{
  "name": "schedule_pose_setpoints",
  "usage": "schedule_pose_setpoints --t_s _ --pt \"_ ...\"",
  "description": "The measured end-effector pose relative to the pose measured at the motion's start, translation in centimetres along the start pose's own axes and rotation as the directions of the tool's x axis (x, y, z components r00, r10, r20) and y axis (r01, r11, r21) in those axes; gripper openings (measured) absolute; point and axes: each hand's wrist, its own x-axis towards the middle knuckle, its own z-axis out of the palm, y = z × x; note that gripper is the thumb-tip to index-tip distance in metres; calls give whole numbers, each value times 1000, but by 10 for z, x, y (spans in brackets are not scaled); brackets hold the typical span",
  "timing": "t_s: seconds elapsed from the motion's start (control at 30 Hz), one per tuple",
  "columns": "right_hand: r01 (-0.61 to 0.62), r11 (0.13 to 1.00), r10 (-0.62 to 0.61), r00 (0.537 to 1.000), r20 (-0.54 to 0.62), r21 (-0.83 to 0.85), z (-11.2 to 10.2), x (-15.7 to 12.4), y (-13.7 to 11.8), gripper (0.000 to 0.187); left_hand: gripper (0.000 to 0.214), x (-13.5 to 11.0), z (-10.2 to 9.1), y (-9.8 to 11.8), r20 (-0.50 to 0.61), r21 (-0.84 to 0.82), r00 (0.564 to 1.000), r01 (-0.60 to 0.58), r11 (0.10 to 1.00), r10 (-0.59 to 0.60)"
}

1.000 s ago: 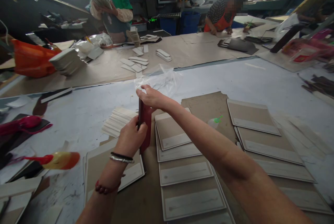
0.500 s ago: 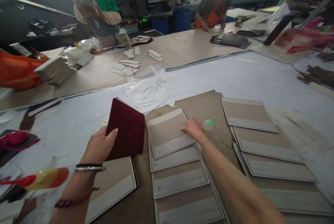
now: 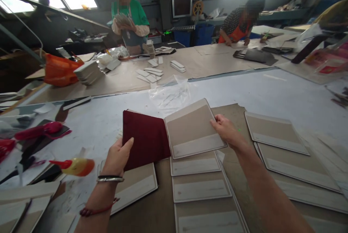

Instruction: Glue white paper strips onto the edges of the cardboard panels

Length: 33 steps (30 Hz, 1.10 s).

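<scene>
My left hand grips the left edge of a dark red panel, thumb on its face and fingers behind. A beige panel with a pale strip along its lower side is in my right hand, pinched at its right edge and raised off the overlapping row. The near edges of the two panels meet or overlap; I cannot tell which. More beige panels lie staggered below, towards me. Under my left wrist lies another beige panel.
A second staggered row of beige panels lies on the right. A yellow and red glue bottle rests at left. Beyond are a clear plastic bag, small white strips and an orange bag. Two people work across the table.
My right hand has closed on the top beige panel's right edge and lifted it beside the dark red one. The camera view has tilted up and turned left.
</scene>
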Motion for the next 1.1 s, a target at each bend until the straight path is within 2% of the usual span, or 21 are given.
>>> schedule_pose_setpoints --t_s 0.07,0.13,0.2,0.3,0.33,0.4,0.47,0.57,0.67,0.73,0.83,0.93,1.0,1.1 --pt "-104 975 101 995 24 197 3 -6 0 15 31 -7 -5 -4 1 -105 998 64 992 -64" --pt "-174 946 154 984 92 275 20 -14 -1 15 33 -13 -7 -11 18 -177 993 115 978 -113" --pt "-197 946 162 975 150 257 49 -21 -1 14 34 -18 -8 -20 67 -238 982 189 953 -178" --pt "-195 960 157 969 188 203 93 -31 -1 13 37 -25 -7 -33 205 -278 953 274 921 -222" --pt "-189 965 154 969 194 181 103 -34 -1 14 38 -27 -8 -37 229 -275 948 282 919 -222" --pt "-172 977 145 969 201 123 113 -37 1 18 34 -29 -8 -42 211 -249 948 287 925 -237" --pt "-155 987 145 969 200 34 110 -37 8 18 30 -30 -8 -45 150 -203 948 309 929 -282" --pt "-164 975 183 975 124 -148 88 -32 29 17 28 -29 -4 -49 114 -137 945 321 937 -307" --pt "-270 910 274 961 -33 -316 62 -21 61 19 28 -30 2 -49 45 -102 962 273 957 -270" --pt "-338 862 329 940 -92 -377 51 -10 80 19 28 -30 6 -49 -26 -70 966 256 964 -258" --pt "-366 842 367 927 -77 -396 46 10 96 17 26 -29 14 -48 -85 -15 964 253 967 -253" --pt "-367 855 383 923 -31 -366 48 25 97 16 26 -27 19 -50 -83 -3 965 251 968 -251" --pt "-341 880 359 933 -7 -330 47 27 92 21 27 -28 20 -50 -76 -17 961 267 964 -268" --pt "-236 933 264 962 69 -270 39 17 78 29 31 -33 16 -41 -76 -34 955 283 958 -285"
